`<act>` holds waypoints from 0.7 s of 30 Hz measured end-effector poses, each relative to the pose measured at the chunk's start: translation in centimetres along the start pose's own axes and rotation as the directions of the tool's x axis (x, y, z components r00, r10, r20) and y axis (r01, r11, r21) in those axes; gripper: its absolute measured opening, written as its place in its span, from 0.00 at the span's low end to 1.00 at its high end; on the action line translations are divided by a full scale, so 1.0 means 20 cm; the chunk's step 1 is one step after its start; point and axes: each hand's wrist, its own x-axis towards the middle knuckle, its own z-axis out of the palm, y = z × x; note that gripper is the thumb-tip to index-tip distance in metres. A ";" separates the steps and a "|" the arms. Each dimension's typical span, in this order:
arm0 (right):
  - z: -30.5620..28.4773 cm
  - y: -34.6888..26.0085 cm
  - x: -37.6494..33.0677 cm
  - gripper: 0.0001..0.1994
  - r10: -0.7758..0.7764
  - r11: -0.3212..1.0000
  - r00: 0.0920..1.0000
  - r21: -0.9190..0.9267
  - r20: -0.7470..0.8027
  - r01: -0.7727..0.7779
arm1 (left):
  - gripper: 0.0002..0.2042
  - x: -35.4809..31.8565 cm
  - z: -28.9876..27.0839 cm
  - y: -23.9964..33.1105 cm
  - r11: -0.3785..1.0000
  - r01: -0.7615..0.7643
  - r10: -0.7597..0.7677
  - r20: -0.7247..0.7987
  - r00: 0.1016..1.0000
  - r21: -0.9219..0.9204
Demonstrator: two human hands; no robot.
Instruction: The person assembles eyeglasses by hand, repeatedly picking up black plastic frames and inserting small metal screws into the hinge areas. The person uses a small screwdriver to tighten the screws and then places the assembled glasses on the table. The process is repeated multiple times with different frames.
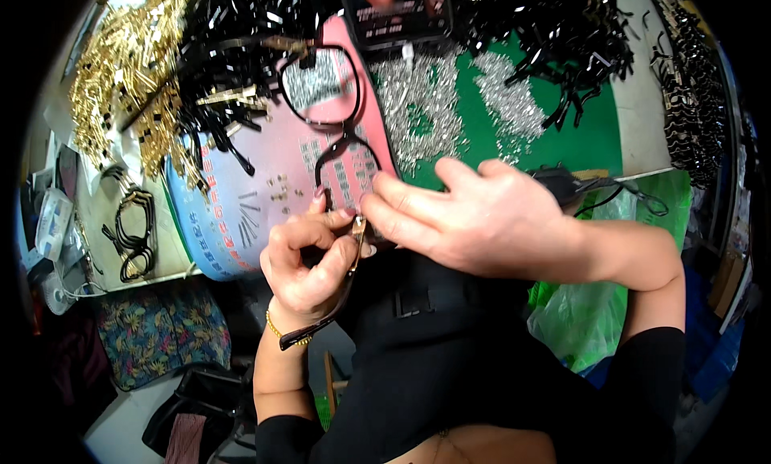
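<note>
Between my hands is a pair of black eyeglasses (358,120), with one round rim raised and its temple stretching out to the left. My left hand (305,263) is closed in a pinch on the gold-and-black temple (354,259), whose dark tip hangs down past my wrist. From the other side my right hand (474,211) has its fingers pressed together at the lower end of the frame, beside the left fingertips. A small bright spot shows where the fingertips meet, at the temple's end; the fingers hide most of that joint.
Silver screw-like pieces (426,103) lie on a green mat (490,147). Gold temple parts (128,71) and black ones (554,38) are heaped around. A phone (397,14) stands at the back. Several black frames (135,231) lie left. A dark tool (562,183) with a cord rests behind my right wrist.
</note>
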 end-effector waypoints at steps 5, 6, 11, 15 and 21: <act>-0.08 0.02 -0.03 0.18 0.057 0.995 0.997 0.077 0.057 -0.061 | 0.15 0.04 0.05 0.00 0.978 -0.131 0.152 -0.126 0.980 0.162; -0.10 0.04 -0.05 0.18 0.144 0.967 0.988 0.207 0.048 -0.150 | 0.15 0.05 0.06 0.01 0.977 -0.101 0.126 -0.128 0.984 0.189; -0.18 0.13 -0.16 0.13 0.396 0.331 0.856 0.819 0.331 -0.469 | 0.11 0.08 0.01 0.06 0.934 -0.210 0.279 -0.223 0.934 0.288; -0.05 0.16 -0.40 0.11 0.432 -0.160 0.811 0.918 0.395 -0.362 | 0.13 0.06 -0.22 0.30 0.954 -0.287 0.270 -0.164 0.949 -0.090; 0.14 0.14 -0.43 0.25 0.550 -0.118 0.817 0.984 0.175 -0.131 | 0.17 0.01 -0.59 0.03 0.711 0.640 -0.369 -0.620 0.692 0.291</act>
